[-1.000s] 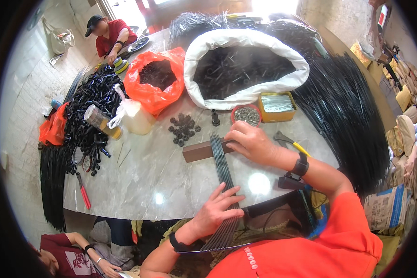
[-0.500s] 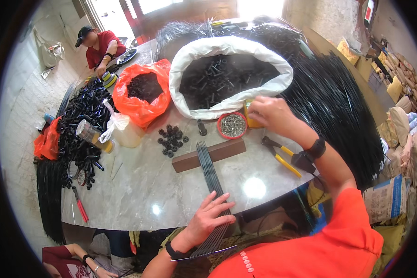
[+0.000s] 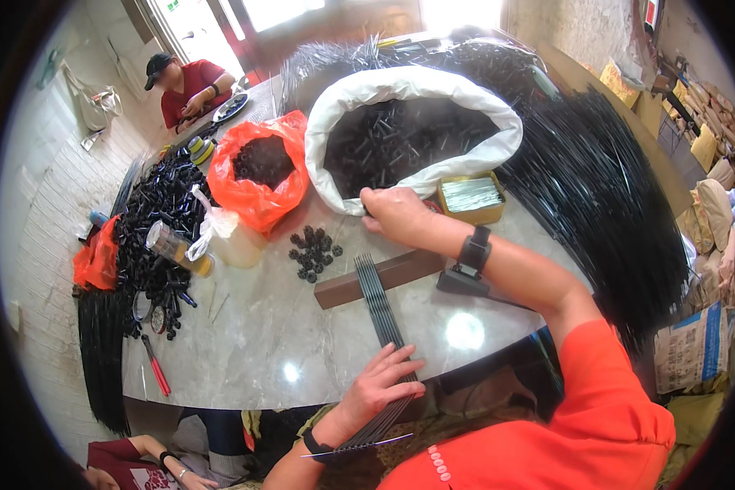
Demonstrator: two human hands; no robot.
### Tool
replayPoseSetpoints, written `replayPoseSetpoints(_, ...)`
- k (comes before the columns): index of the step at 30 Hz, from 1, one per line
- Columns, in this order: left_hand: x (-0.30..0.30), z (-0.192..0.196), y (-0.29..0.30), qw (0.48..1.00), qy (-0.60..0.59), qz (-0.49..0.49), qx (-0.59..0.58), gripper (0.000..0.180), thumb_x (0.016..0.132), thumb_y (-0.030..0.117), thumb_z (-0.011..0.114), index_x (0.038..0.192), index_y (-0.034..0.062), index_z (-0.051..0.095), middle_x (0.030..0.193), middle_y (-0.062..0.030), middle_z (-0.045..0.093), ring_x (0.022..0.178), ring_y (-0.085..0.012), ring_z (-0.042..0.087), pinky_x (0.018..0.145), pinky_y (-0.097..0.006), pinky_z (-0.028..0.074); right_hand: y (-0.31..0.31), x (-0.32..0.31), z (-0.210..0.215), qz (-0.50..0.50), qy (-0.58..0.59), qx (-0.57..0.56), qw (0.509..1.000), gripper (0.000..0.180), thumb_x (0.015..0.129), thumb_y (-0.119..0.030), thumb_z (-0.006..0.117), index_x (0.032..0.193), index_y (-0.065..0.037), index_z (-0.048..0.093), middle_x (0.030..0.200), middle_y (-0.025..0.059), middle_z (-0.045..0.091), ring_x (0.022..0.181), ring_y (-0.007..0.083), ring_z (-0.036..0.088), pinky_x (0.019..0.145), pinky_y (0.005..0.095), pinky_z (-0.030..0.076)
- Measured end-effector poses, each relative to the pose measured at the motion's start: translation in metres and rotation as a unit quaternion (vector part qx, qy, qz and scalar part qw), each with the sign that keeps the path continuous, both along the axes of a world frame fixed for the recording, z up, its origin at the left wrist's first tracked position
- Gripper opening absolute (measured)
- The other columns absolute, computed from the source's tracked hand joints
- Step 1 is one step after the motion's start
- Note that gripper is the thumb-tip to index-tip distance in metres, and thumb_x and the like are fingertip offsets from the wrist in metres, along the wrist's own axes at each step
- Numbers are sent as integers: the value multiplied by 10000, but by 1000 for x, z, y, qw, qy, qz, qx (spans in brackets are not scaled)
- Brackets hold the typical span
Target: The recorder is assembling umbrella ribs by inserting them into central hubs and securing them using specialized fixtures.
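Observation:
My left hand [image 3: 373, 384] lies across a row of thin dark rods [image 3: 376, 298] at the table's near edge, fingers stretched out and apart. The rods' far ends rest side by side on a brown block [image 3: 343, 291]; their lower ends spread out below the table edge. My right hand [image 3: 396, 214] is at the near rim of the white bag [image 3: 490, 159], its fingers pressed together. Whatever is between them is hidden. Just left of that hand sits a cluster of small black ribbed pieces [image 3: 313, 255]. Black tubular pieces [image 3: 392, 139] fill the white bag.
A yellow box of thin silvery pieces [image 3: 472, 196] stands beyond my right forearm. Left of the white bag are an orange-red bag [image 3: 282, 204], a clear jar [image 3: 171, 242] and heaped black parts [image 3: 159, 196]. Red-handled pliers [image 3: 157, 367] lie near the left edge. Other people sit nearby.
My right hand has moved left from the yellow box to the white bag's near rim. My forearm now covers the red dish and yellow-handled pliers. The left hand stays on the rods.

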State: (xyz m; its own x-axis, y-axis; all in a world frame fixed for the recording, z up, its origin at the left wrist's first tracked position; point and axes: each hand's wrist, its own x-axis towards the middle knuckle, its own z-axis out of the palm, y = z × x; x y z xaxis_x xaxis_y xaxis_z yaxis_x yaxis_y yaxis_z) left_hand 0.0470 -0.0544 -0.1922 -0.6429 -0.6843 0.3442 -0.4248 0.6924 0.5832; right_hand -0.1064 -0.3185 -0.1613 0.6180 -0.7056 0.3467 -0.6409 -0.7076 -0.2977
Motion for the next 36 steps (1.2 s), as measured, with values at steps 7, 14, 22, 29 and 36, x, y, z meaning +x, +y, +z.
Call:
replayPoseSetpoints(7, 1, 0, -2, 1000, 4, 3, 9, 155, 801, 143, 773, 951, 167, 743, 1286, -97, 640, 1328, -350, 517, 1128, -571, 358, 3, -18, 15, 4, 18, 61, 998, 287, 894, -248, 678, 1009, -24, 542, 889, 198, 677, 891, 398, 665, 772, 473, 513)
replayPoseSetpoints(14, -2, 0, 0, 999, 0, 33, -17, 149, 768, 148, 795, 908, 180, 755, 1253, -95, 657, 1308, -352, 529, 1131, -561, 356, 4, -107, 45, -71, 56, -76, 993, 167, 870, -220, 655, 861, -53, 657, 864, 123, 680, 841, 337, 673, 736, 436, 527)
replayPoseSetpoints(22, -3, 5, 2, 999, 0, 36, -11, 167, 758, 159, 809, 914, 170, 751, 1253, -96, 662, 1302, -350, 537, 1117, -549, 367, -2, -160, 49, -93, 157, -23, 983, 128, 824, -171, 646, 804, -52, 689, 839, 141, 678, 814, 336, 672, 735, 432, 530)
replayPoseSetpoints(29, -6, 9, 2, 999, 6, 41, -4, 178, 755, 162, 817, 920, 164, 751, 1255, -94, 664, 1300, -350, 540, 1112, -548, 369, -11, -159, 32, -98, 220, -83, 967, 124, 817, -140, 644, 792, -36, 707, 862, 167, 686, 805, 336, 692, 711, 426, 543)
replayPoseSetpoints(36, -6, 9, 0, 999, 0, 42, -8, 179, 754, 167, 823, 918, 165, 753, 1256, -97, 664, 1302, -352, 539, 1110, -552, 371, -4, -162, 36, -95, 222, -91, 966, 118, 828, -119, 626, 815, -36, 709, 867, 157, 683, 812, 325, 699, 707, 420, 548)
